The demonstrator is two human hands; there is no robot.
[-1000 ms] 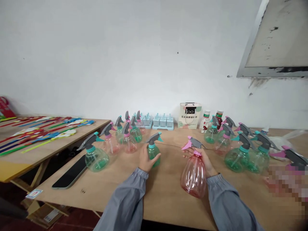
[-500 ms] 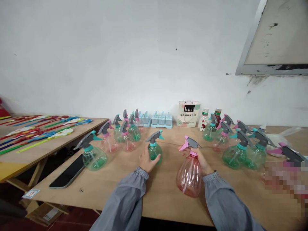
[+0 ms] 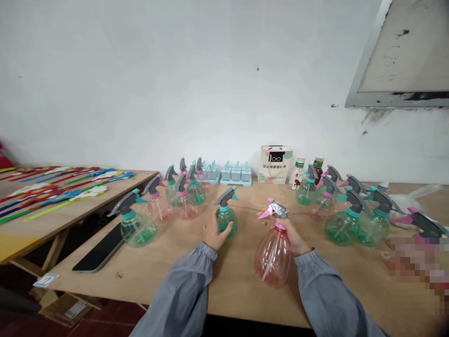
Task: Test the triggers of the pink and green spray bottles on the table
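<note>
My left hand (image 3: 214, 231) curls round the side of a green spray bottle (image 3: 227, 220), which has a grey and teal trigger head and stands on the brown table (image 3: 238, 299). My right hand (image 3: 293, 236) grips a pink spray bottle (image 3: 272, 257) at its neck, below the grey and pink head. That bottle leans a little, its nozzle pointing left; its straw shows through the clear ribbed body. Part of my right hand's fingers is hidden behind the bottle's head and neck.
Several pink and green spray bottles stand to the left, among them a green one (image 3: 137, 229) beside a phone (image 3: 98, 249). More, such as another green one (image 3: 341, 227), stand right. Behind are blue ice-pop moulds (image 3: 235, 174), a paper bag (image 3: 274, 166) and a drink bottle (image 3: 298, 174).
The pink spray bottle in my right hand has shifted slightly left and its head has turned a little. My left hand keeps its hold on the green spray bottle.
</note>
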